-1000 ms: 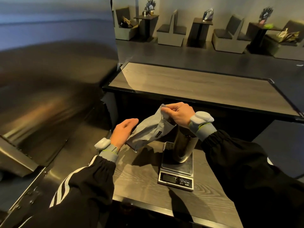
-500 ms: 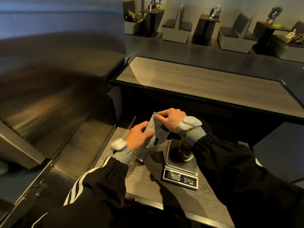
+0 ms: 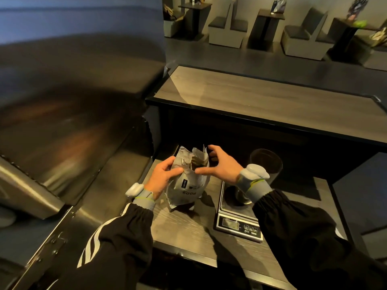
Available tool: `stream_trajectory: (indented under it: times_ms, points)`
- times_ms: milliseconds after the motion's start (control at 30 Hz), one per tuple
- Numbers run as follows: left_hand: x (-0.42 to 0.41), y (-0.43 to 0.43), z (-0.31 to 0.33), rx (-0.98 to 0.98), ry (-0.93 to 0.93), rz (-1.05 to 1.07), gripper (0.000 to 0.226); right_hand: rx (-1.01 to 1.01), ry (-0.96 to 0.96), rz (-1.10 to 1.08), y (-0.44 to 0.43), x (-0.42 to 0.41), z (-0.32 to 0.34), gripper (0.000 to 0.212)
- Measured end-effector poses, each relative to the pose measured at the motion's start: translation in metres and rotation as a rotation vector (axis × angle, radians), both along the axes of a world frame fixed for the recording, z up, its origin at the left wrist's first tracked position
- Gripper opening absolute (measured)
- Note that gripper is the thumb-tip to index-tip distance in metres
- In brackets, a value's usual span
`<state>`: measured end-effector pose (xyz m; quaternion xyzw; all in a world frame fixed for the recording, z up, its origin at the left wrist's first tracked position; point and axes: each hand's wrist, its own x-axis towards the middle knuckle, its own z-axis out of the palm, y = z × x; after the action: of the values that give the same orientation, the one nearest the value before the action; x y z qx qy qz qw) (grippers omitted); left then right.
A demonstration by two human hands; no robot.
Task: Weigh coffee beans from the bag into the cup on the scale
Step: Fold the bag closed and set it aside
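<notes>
A grey coffee bag [image 3: 187,185] stands upright on the low wooden shelf [image 3: 188,231], its crumpled top open. My left hand [image 3: 162,176] grips the bag's left side near the top. My right hand [image 3: 219,166] hovers at the bag's mouth with fingers spread, thumb touching the front of the bag. To the right, a dark metal cup [image 3: 265,168] stands on the digital scale [image 3: 238,220]; my right wrist hides the cup's lower part. The scale's display is too dim to read.
A higher wooden counter [image 3: 261,99] runs behind the shelf. A large steel surface [image 3: 69,126] fills the left side. Chairs and small tables [image 3: 270,15] stand in the room beyond.
The bag went from tilted over the cup to standing upright on the shelf, left of the scale. My right hand let go of the bag's top and opened; my left hand took hold of its side.
</notes>
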<state>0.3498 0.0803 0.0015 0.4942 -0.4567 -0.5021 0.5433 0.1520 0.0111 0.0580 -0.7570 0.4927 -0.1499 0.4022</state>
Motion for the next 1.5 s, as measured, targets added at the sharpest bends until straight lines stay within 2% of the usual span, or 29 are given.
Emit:
stream_trajectory:
  times_ms: [67, 167, 333, 433, 500, 633, 700, 833, 1000, 1133, 1233, 1400, 1500]
  points:
    - [0.006, -0.002, -0.007, 0.003, 0.035, -0.026, 0.014, 0.117, -0.133, 0.054, 0.006, 0.001, -0.006, 0.104]
    - [0.011, -0.005, -0.017, 0.005, 0.099, -0.036, 0.015, 0.184, -0.214, 0.106, 0.012, 0.004, -0.012, 0.105]
    - [0.016, -0.007, -0.023, -0.013, 0.158, -0.03, 0.015, 0.108, -0.152, 0.111, 0.012, 0.006, -0.021, 0.098]
    - [0.019, -0.006, -0.02, -0.031, 0.091, -0.04, 0.027, 0.01, -0.111, 0.102, 0.01, 0.009, -0.025, 0.077]
    - [0.022, -0.004, -0.017, -0.044, 0.025, -0.085, 0.045, -0.045, -0.081, 0.082, 0.01, 0.012, -0.029, 0.067]
    - [0.026, 0.0, -0.015, -0.043, -0.222, -0.194, 0.076, -0.116, -0.09, 0.037, 0.011, 0.016, -0.034, 0.054]
    - [0.027, 0.001, -0.015, -0.024, -0.324, -0.159, 0.073, -0.139, -0.104, 0.039, 0.011, 0.018, -0.034, 0.046]
    - [0.027, 0.001, -0.012, -0.041, -0.422, 0.033, 0.051, -0.123, -0.184, 0.05, 0.012, 0.022, -0.033, 0.025]
    - [0.018, -0.004, -0.015, -0.039, -0.332, 0.264, 0.04, -0.142, -0.233, 0.029, 0.012, 0.023, -0.031, 0.014]
    - [0.013, -0.006, -0.016, -0.053, -0.187, 0.173, 0.034, -0.139, -0.267, -0.011, 0.011, 0.02, -0.035, 0.01]
    - [0.012, -0.007, -0.013, -0.046, -0.153, 0.097, 0.031, -0.057, -0.34, -0.089, 0.01, 0.016, -0.038, 0.015]
    - [0.004, -0.014, -0.009, -0.055, -0.122, 0.148, 0.022, -0.006, -0.408, -0.161, 0.008, 0.016, -0.039, 0.015]
    - [-0.002, -0.017, -0.01, -0.045, -0.106, 0.185, 0.022, -0.042, -0.385, -0.162, 0.007, 0.016, -0.04, 0.014]
